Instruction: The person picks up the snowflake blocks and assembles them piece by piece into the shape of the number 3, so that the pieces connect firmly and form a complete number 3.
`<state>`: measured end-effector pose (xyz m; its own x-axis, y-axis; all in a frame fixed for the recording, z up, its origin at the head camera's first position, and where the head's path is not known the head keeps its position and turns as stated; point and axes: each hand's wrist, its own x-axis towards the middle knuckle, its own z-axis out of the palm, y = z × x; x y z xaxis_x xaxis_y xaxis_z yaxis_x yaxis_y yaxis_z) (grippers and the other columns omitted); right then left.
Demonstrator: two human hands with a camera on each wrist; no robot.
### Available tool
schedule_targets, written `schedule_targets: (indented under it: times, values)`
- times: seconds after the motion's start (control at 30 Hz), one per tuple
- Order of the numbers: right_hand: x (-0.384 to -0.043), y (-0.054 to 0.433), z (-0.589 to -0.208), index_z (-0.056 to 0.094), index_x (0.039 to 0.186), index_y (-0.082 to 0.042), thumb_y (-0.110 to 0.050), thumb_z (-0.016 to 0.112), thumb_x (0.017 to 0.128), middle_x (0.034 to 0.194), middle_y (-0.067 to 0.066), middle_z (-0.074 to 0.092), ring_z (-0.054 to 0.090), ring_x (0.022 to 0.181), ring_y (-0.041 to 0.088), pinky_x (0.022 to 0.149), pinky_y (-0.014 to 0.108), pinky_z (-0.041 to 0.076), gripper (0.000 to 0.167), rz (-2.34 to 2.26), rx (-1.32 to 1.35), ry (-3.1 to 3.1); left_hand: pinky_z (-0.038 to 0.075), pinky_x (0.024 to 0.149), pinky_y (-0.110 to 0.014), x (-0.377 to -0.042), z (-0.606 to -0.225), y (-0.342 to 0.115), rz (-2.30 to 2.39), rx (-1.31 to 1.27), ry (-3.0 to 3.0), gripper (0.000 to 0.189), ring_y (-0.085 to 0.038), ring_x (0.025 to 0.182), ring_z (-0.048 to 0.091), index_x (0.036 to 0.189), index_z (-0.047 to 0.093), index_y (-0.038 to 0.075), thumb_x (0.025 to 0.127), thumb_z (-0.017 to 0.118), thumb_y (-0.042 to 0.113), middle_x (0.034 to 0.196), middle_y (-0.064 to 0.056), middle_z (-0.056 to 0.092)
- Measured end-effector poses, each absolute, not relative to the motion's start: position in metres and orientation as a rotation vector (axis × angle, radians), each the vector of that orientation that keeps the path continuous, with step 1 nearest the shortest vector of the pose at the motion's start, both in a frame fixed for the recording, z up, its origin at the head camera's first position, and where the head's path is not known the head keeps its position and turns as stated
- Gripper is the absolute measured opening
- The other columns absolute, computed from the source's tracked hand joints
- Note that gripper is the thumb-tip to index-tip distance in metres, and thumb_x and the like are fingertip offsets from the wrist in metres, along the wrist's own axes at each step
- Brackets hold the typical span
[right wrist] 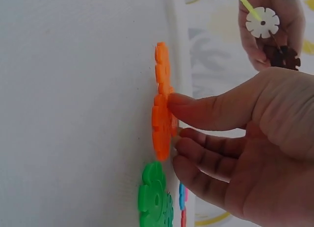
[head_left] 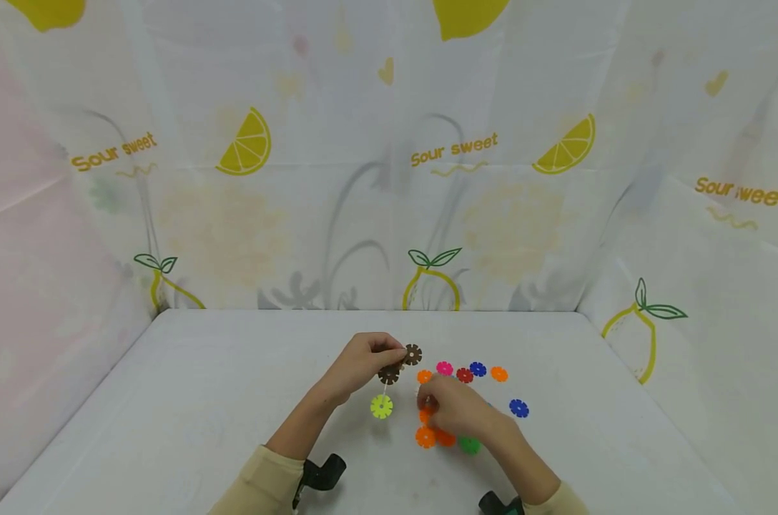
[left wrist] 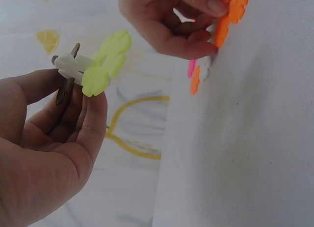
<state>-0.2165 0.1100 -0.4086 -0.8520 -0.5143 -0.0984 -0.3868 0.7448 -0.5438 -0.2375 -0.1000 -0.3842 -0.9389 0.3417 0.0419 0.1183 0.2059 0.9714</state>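
My left hand (head_left: 358, 365) pinches a joined cluster of notched plastic discs, raised above the table. Two brown discs (head_left: 413, 354) sit at its fingertips, and a yellow-green disc (head_left: 381, 406) hangs below. Between them a white disc (right wrist: 254, 26) shows in the right wrist view. To the right, my right hand (head_left: 456, 406) is low over the loose discs with its fingers bent. In the right wrist view its thumb tip reaches an orange disc (right wrist: 161, 126) lying flat, and the other fingers stand apart from the thumb. Part of the pile is hidden beneath this hand.
Loose discs lie around the right hand: a green disc (head_left: 469, 445) near its wrist, a blue disc (head_left: 519, 408) to the right, and pink (head_left: 444, 368), red (head_left: 464, 375) and orange ones behind. The white table (head_left: 234, 429) ends at a lemon-printed cloth (head_left: 337, 214).
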Motion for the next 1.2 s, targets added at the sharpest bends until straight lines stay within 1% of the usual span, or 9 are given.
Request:
schedule_targets:
  times: [0.13,0.27,0.5,0.73,0.87,1.0,1.2]
  values:
    - [-0.2171,0.112,-0.4075,0.071,0.095,-0.008,0.005,0.076,0.077,0.087,0.001,0.059,0.052,0.082,0.016,0.071,0.03,0.053,0.023,-0.785,-0.698,2.687,0.054,0.069,-0.027,-0.2373,-0.3836,-0.1003,1.824,0.447,2.287,0.021,-0.014,0.074,0.062,0.103,0.07,0.001,0.096,0.065,0.02,0.095,-0.013,0.072]
    - [-0.2175,0.1136,-0.4083,0.069,0.094,-0.008,0.006,0.075,0.077,0.085,0.0,0.061,0.053,0.081,0.017,0.072,0.032,0.054,0.022,-0.8,-0.694,2.68,0.054,0.069,-0.027,-0.2373,-0.3838,-0.1002,1.818,0.452,2.291,0.021,-0.014,0.074,0.062,0.103,0.07,0.001,0.096,0.064,0.02,0.094,-0.012,0.071]
    - [-0.2194,0.1156,-0.4116,0.067,0.092,-0.01,0.008,0.073,0.077,0.084,0.0,0.058,0.051,0.081,0.017,0.071,0.028,0.051,0.024,-0.805,-0.713,2.657,0.054,0.069,-0.027,-0.2384,-0.3851,-0.0999,1.817,0.464,2.29,0.021,-0.014,0.073,0.061,0.102,0.07,0.0,0.096,0.064,0.02,0.092,-0.012,0.071]
    - [-0.2204,0.1159,-0.4111,0.066,0.093,-0.01,0.007,0.075,0.077,0.082,0.001,0.058,0.052,0.079,0.018,0.069,0.028,0.051,0.025,-0.827,-0.684,2.629,0.054,0.07,-0.027,-0.2376,-0.3858,-0.1009,1.81,0.45,2.3,0.021,-0.014,0.074,0.062,0.103,0.07,0.001,0.096,0.064,0.02,0.094,-0.012,0.072]
    - [-0.2207,0.1164,-0.4108,0.067,0.091,-0.012,0.009,0.067,0.08,0.079,0.002,0.058,0.052,0.076,0.017,0.064,0.027,0.048,0.024,-0.839,-0.684,2.649,0.054,0.07,-0.027,-0.2373,-0.3858,-0.1015,1.807,0.438,2.316,0.021,-0.014,0.074,0.062,0.102,0.071,0.001,0.096,0.065,0.02,0.092,-0.01,0.071]
    - [-0.2212,0.118,-0.409,0.068,0.085,-0.014,0.01,0.059,0.078,0.076,0.0,0.057,0.051,0.074,0.016,0.063,0.026,0.046,0.027,-0.857,-0.69,2.681,0.054,0.07,-0.027,-0.2373,-0.3854,-0.1015,1.815,0.44,2.313,0.02,-0.014,0.074,0.062,0.102,0.071,0.001,0.096,0.065,0.019,0.091,-0.01,0.071]
    - [-0.2216,0.1191,-0.406,0.068,0.089,-0.013,0.008,0.058,0.082,0.082,-0.003,0.06,0.053,0.08,0.017,0.072,0.029,0.048,0.025,-0.898,-0.665,2.707,0.053,0.069,-0.027,-0.2374,-0.385,-0.1019,1.823,0.453,2.304,0.02,-0.014,0.073,0.061,0.101,0.071,0.0,0.095,0.065,0.019,0.091,-0.01,0.07]
